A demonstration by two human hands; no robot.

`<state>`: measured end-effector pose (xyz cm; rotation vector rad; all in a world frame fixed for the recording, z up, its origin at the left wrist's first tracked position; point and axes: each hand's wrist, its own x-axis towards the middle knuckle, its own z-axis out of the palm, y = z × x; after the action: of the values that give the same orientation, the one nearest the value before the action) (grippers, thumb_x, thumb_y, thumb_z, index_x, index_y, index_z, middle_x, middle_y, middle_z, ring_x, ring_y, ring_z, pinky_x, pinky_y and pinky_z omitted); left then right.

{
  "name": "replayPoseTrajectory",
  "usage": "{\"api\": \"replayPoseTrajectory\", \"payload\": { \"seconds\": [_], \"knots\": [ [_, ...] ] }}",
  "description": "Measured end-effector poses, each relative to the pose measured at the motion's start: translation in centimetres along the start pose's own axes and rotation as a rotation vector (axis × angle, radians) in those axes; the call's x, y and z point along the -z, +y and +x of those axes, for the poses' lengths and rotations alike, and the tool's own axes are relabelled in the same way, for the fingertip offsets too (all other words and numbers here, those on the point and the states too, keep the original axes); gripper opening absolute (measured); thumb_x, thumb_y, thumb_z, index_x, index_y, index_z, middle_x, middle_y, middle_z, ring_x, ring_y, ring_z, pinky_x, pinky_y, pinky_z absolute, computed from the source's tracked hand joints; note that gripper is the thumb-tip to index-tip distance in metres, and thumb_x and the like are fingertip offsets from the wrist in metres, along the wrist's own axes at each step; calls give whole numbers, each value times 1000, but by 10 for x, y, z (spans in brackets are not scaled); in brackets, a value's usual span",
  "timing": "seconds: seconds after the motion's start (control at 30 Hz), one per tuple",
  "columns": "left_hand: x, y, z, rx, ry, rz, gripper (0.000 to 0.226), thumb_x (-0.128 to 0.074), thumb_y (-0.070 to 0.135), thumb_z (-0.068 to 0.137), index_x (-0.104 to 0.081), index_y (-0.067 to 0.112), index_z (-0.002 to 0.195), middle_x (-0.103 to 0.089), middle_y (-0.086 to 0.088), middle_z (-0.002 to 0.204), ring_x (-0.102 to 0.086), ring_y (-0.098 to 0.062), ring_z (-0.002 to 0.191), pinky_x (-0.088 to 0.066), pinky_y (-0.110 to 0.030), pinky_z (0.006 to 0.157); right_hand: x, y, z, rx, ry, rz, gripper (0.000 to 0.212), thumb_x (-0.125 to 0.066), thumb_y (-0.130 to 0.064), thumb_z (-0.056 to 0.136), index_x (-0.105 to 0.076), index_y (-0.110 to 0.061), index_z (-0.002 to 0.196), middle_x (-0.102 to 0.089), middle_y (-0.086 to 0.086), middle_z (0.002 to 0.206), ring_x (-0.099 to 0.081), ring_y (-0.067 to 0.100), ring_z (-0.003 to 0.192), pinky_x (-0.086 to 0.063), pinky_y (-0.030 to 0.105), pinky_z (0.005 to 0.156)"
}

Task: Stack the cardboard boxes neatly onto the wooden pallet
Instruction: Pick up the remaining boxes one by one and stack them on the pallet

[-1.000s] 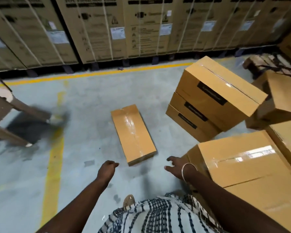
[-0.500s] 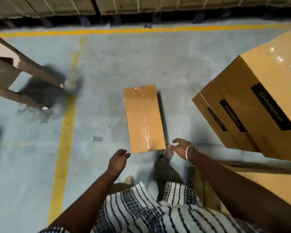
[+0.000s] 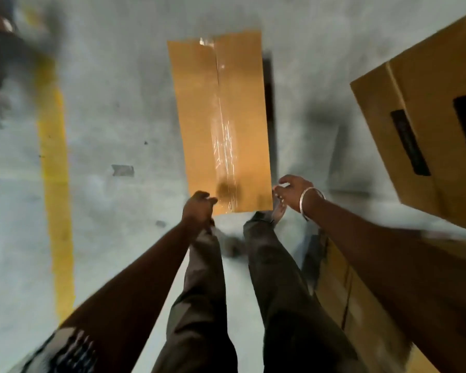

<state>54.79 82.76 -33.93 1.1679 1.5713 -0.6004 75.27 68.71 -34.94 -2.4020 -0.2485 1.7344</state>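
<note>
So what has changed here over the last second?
The person bent down over the flat box. Both hands came down to its near end: the left hand at the near left corner, the right hand at the near right corner. Whether either grips it yet is unclear. The box lies flat on the floor as before.

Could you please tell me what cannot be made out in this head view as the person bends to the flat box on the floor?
- Wooden pallet: outside the frame.
- Left hand and right hand: motion blur hides whether either touches the flat box.
- Black label on the stacked boxes: print too blurred; stack cut off at the right edge.
</note>
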Motion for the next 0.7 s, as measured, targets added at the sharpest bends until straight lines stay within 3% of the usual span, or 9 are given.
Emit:
{"api": "replayPoseTrajectory", "payload": {
  "seconds": [0.13, 0.2, 0.27, 0.37, 0.4, 0.47, 0.57, 0.7],
  "knots": [
    [-6, -7, 79, 9, 205, 41, 53, -66, 23, 88, -49, 5, 135, -58, -15, 131, -55, -33, 119, -40, -29, 86, -28, 17, 62, -43, 23, -34, 73, -67, -35, 91, -33, -15, 153, -45, 18, 149, -44, 36, 135, -38, 38, 109],
    [-5, -14, 103, 55, 346, -55, 66, -68, 18, 82, -40, 3, 141, -54, -18, 133, -54, -35, 121, -43, -33, 89, -41, 21, 85, -71, 42, 47, 87, -68, -38, 90, -18, -15, 157, -34, 18, 156, -37, 37, 141, -35, 42, 112],
    [-5, -21, 126, 115, 377, -135, 71, -68, 19, 79, -39, 2, 141, -54, -19, 132, -54, -37, 120, -46, -36, 95, -55, 23, 110, -111, 34, 209, 95, -70, -42, 87, -13, -16, 158, -31, 17, 158, -36, 36, 142, -35, 44, 113],
    [-5, -36, 159, 128, 231, -253, 66, -67, 34, 66, -54, 8, 125, -64, -15, 119, -60, -35, 112, -50, -45, 97, -69, 19, 134, -126, -12, 480, 84, -76, -36, 84, -32, -13, 152, -54, 9, 140, -52, 30, 129, -45, 38, 102],
    [-5, -43, 169, 114, 183, -291, 64, -68, 36, 62, -59, 9, 119, -66, -14, 115, -62, -35, 108, -51, -46, 94, -70, 17, 137, -112, -37, 521, 71, -77, -30, 84, -44, -13, 144, -63, 2, 121, -60, 24, 114, -50, 33, 90],
    [-4, -52, 175, 96, 124, -370, 62, -72, 35, 62, -62, 12, 118, -69, -12, 113, -65, -33, 107, -54, -42, 88, -65, 14, 135, -88, -74, 559, 54, -78, -21, 83, -55, -17, 131, -63, -9, 96, -61, 11, 87, -47, 25, 67],
    [3, -50, 149, 29, 145, -407, 61, -75, 33, 66, -58, 25, 124, -70, -1, 114, -66, -24, 107, -52, -41, 93, -50, 12, 120, -73, -62, 601, 65, -81, -22, 78, -50, -22, 135, -62, -6, 103, -57, 13, 88, -43, 28, 66],
    [18, -16, 82, -101, 187, -438, 38, -61, 35, 93, -55, 18, 127, -66, 3, 113, -60, -16, 103, -47, -29, 90, -22, -3, 74, -19, 11, 686, 72, -85, -20, 74, -42, -20, 133, -62, -3, 104, -62, 16, 90, -50, 30, 68]
  ]
}}
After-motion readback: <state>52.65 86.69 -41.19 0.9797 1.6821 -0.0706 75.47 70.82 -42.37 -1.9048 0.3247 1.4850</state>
